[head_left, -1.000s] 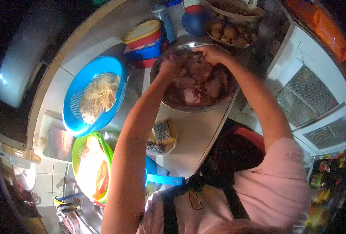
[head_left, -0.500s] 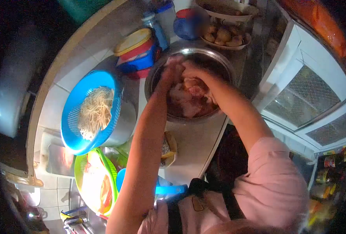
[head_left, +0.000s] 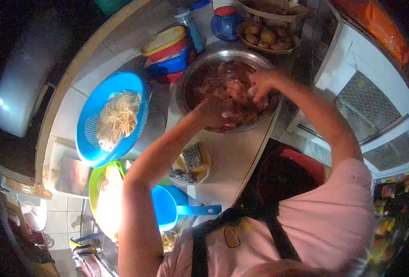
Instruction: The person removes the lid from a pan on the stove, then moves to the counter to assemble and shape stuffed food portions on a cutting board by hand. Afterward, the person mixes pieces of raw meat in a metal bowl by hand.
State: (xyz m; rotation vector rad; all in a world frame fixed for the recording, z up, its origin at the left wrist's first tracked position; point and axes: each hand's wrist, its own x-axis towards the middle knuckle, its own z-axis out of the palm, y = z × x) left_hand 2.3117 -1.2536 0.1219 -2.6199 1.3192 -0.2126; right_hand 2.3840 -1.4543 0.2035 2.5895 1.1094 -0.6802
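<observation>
A wide metal bowl (head_left: 181,87) on the counter holds pieces of raw meat (head_left: 234,87) in dark liquid. My left hand (head_left: 212,112) is inside the bowl at its near left part, against the meat; its fingers are dim and blurred. At the bowl's right side, my right hand (head_left: 264,82) reaches over the rim, fingers bent down and apart at the meat's edge. Whether either hand grips a piece cannot be made out.
A blue basket of noodles (head_left: 87,134) and a green basket (head_left: 93,184) stand left. Nearer are a blue dipper (head_left: 167,207) and a tray with sponges (head_left: 204,175). Stacked containers (head_left: 167,44), a blue jar (head_left: 226,25) and a bowl of round items (head_left: 267,37) stand behind.
My hands were close together at the bowl's far left. They have moved apart, the left toward the near side and the right toward the right rim. The camera view has shifted slightly.
</observation>
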